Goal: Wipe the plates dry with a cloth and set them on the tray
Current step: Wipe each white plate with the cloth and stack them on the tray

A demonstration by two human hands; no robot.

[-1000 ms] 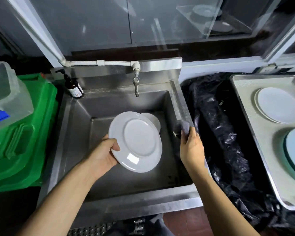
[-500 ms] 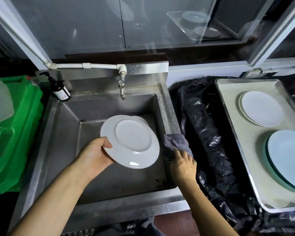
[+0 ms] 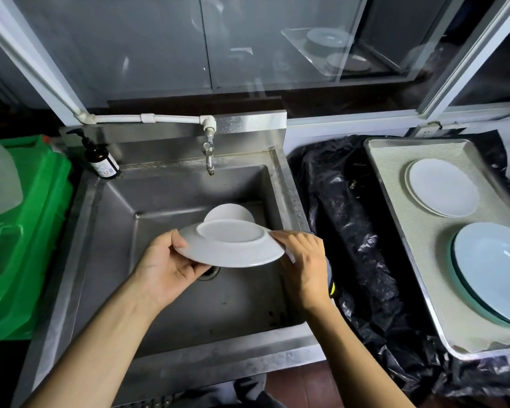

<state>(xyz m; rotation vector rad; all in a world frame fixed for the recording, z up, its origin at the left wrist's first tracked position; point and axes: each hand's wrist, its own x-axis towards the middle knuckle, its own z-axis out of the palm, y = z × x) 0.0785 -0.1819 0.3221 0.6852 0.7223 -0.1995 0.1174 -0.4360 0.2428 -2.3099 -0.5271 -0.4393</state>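
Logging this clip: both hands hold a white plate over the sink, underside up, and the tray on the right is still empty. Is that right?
Not quite. The head view shows the tray already carries plates: a white stack at the back and a pale blue plate in front. The rest stands: the left hand and right hand hold the white plate over the sink, underside up.

white plate point(image 3: 233, 245) | steel-grey sink point(image 3: 171, 207) | green crate point(image 3: 27, 231) | black plastic sheet point(image 3: 351, 216) | beige tray point(image 3: 395, 178)

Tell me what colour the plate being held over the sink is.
White; the plate shows best in the head view, its only view.
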